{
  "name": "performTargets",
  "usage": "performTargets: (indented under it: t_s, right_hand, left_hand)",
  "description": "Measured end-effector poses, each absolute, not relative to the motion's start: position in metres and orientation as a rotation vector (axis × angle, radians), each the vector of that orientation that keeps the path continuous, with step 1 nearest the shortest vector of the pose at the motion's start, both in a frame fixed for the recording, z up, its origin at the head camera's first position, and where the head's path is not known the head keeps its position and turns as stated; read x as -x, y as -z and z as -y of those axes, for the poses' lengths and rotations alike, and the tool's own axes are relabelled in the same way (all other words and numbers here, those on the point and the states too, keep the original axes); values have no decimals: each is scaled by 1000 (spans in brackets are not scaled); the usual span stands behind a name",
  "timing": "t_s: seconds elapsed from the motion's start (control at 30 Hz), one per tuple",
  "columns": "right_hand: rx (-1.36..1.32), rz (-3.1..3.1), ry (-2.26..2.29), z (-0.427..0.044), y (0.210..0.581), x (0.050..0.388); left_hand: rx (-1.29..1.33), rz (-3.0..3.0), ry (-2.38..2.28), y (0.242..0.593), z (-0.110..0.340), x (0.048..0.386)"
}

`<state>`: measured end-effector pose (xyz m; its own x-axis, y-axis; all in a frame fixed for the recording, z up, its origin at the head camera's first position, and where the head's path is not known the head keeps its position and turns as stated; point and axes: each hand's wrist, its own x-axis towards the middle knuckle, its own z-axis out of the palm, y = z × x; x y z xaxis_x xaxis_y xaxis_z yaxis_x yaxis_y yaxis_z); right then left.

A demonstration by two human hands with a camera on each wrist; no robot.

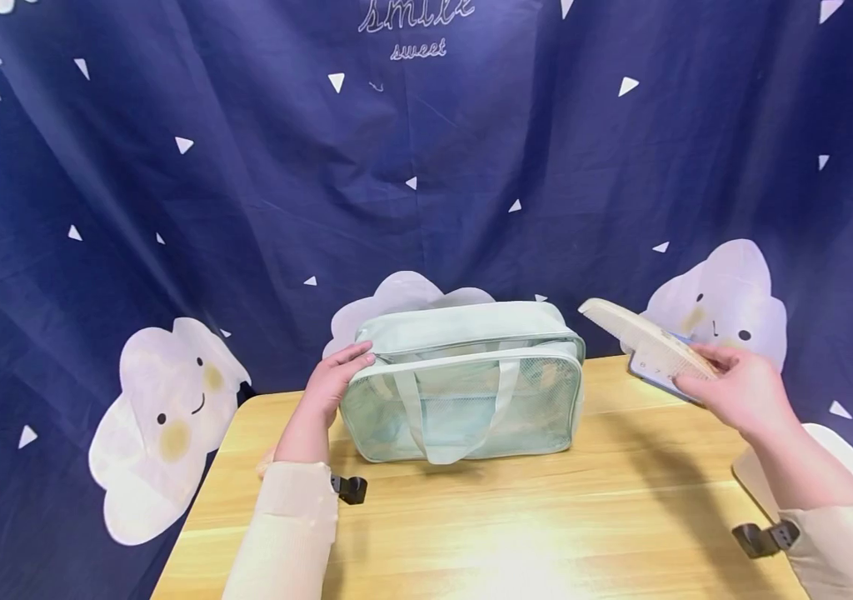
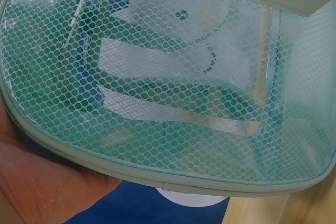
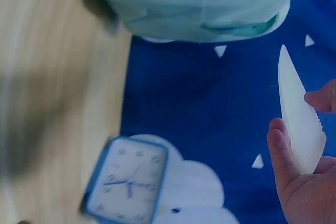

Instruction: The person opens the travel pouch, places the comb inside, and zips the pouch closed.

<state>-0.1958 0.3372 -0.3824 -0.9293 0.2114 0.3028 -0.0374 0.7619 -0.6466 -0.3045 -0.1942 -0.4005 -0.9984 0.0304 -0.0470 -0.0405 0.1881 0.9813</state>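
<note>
A pale green see-through bag point(image 1: 464, 408) with mesh panels and two handles stands on the table, its top zipper partly apart. The left hand point(image 1: 335, 382) holds the bag's upper left corner; in the left wrist view the hand point(image 2: 47, 182) lies along the rim of the mesh side point(image 2: 157, 98). To the right of the bag, the right hand point(image 1: 743, 387) pinches a cream comb point(image 1: 644, 333) by one end, raised above the table. The right wrist view shows the comb point(image 3: 297, 114) between the thumb and fingers of the right hand point(image 3: 310, 182).
A blue-framed square clock point(image 3: 128, 182) lies at the table's back right, partly behind the comb in the head view. A white object with a rounded corner point(image 1: 839, 458) is at the right edge of the wooden table point(image 1: 426, 525). A dark blue curtain point(image 1: 471, 150) hangs behind.
</note>
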Motion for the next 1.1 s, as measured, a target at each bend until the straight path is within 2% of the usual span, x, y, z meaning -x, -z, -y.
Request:
performTargets:
  t_s: [0.53, 1.1]
  right_hand:
    - [-113, 2562, -1140, -266, 324, 244]
    - [-416, 2606, -1228, -191, 309, 281]
  left_hand:
    - [23, -2366, -1951, 399, 194, 302]
    - [2, -2374, -1947, 399, 193, 299]
